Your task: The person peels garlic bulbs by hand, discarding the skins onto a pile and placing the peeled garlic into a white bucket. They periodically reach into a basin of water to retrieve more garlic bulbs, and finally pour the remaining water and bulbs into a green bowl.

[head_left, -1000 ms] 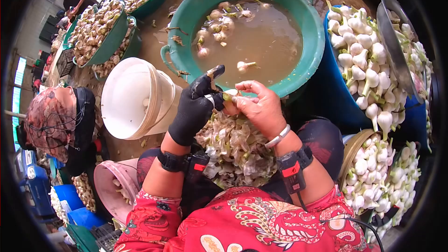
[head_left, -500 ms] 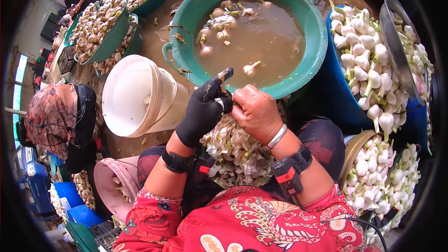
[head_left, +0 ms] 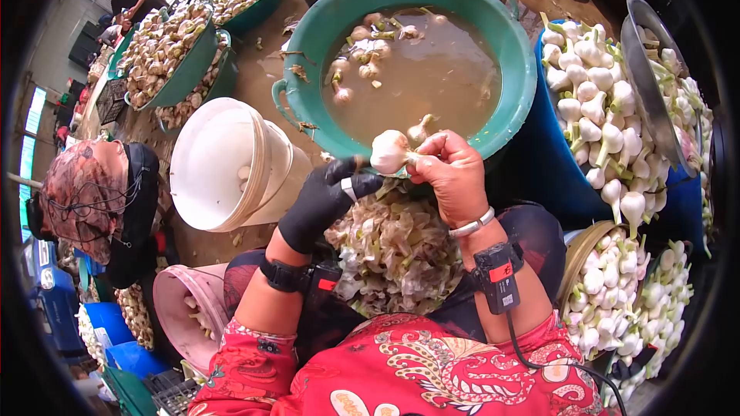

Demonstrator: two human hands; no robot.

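My bare right hand (head_left: 453, 181) pinches the stem of a garlic bulb (head_left: 390, 152), held over the near rim of a green basin (head_left: 521, 69). The bulb points left, toward my left hand (head_left: 327, 199), which wears a black glove with a white band on one finger. The gloved fingers are curled close to the bulb; whether they grip anything is hidden. Murky water (head_left: 420, 69) fills the basin, with several garlic bulbs floating toward its left side and one near the front edge. Below my hands lies a pile of peeled garlic skins (head_left: 397, 254).
White buckets (head_left: 212, 166) stand at left, a pink bucket (head_left: 181, 316) below them. A blue tub (head_left: 555, 131) heaped with cleaned garlic is at right. Green tubs of unpeeled garlic (head_left: 166, 50) are upper left. A person in a patterned cap (head_left: 85, 192) sits left; another person bends farther back.
My hands have moved apart from each other. A garlic bulb now shows in my right hand, and my left fingers have lowered. The floating bulb near the front has shifted slightly.
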